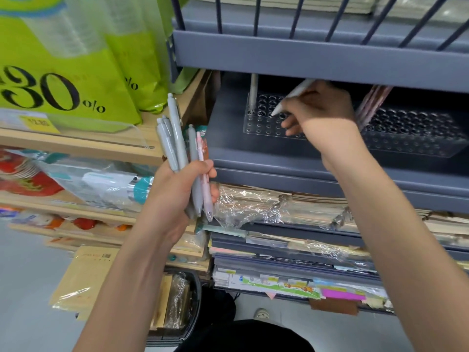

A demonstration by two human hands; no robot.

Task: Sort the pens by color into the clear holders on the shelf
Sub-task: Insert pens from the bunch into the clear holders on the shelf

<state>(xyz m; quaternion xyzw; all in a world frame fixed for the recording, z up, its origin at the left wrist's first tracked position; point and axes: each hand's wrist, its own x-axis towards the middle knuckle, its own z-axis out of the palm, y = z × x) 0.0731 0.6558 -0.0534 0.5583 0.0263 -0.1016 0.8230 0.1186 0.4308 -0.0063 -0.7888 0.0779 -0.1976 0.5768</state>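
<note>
My left hand (pixel 177 196) is held off the shelving, in front of the right end of the wooden shelf (pixel 76 142). Its fingers are clamped round the lower halves of a bundle of grey pens (pixel 173 138) and one pink pen (pixel 205 179). The clicker ends point up, and the pink one lies on the right side of the bunch.

My right hand (pixel 319 110) reaches under the upper tier onto the grey shelf (pixel 253 158). Thumb and fingers pinch a white pen (pixel 294 96) that is tilted, with its tip down on the holes of the left clear holder (pixel 256 128), about midway along it. I cannot tell whether the tip is already in a hole.

A standing white pen (pixel 253 94) is upright in that holder's back left corner. The right clear holder (pixel 416 138) sits beside it, toward the shelf's right end. A cluster of pink pens (pixel 371 105) leans at its left end, their tops hidden behind the tier above.

Green bags (pixel 63 72) printed "30%" stand on the wooden shelf. Plastic-wrapped notebooks (pixel 279 204) are stacked on the tier below the holders.
</note>
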